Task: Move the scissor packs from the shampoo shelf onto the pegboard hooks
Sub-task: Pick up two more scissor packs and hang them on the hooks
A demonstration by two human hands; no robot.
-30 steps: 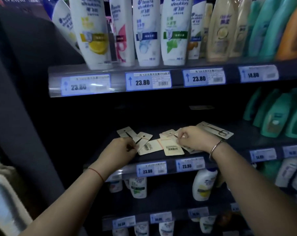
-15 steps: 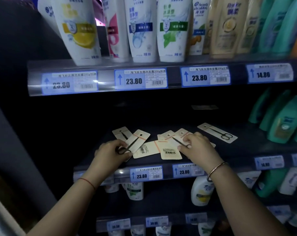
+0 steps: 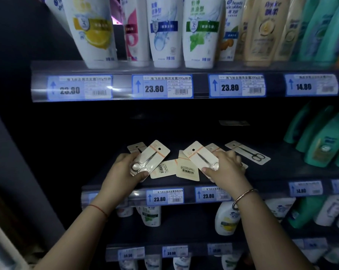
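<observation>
A person's two hands work in the dark bay of a shop's middle shelf point(image 3: 285, 172), a space bounded above by the price rail point(image 3: 199, 86) of the upper shelf, in front by the shelf's own labelled lip point(image 3: 188, 196), and to the right by a row of green bottles point(image 3: 320, 141) standing well apart from the hands. Open room lies between the packs and the shelf above, and the deck to the left of the hands is bare. The left hand point(image 3: 126, 172) pinches a scissor pack point(image 3: 151, 158) between thumb and curled fingers, its card tilted up off the deck, silver scissors under clear plastic and an orange stripe below the hang hole. The right hand point(image 3: 226, 172) grips a second pack point(image 3: 200, 156) of the same kind by its lower end, thumb on its front edge. Between the hands two face-down packs point(image 3: 187, 170) lie flat with barcodes showing; another card point(image 3: 136, 147) sits behind the left hand, and a pack of black-handled scissors point(image 3: 247, 153) lies flat just beyond the right hand. White shampoo bottles point(image 3: 164, 32) line the upper shelf. A metal bangle point(image 3: 244, 195) circles the right wrist, a red thread point(image 3: 98, 209) the left.
</observation>
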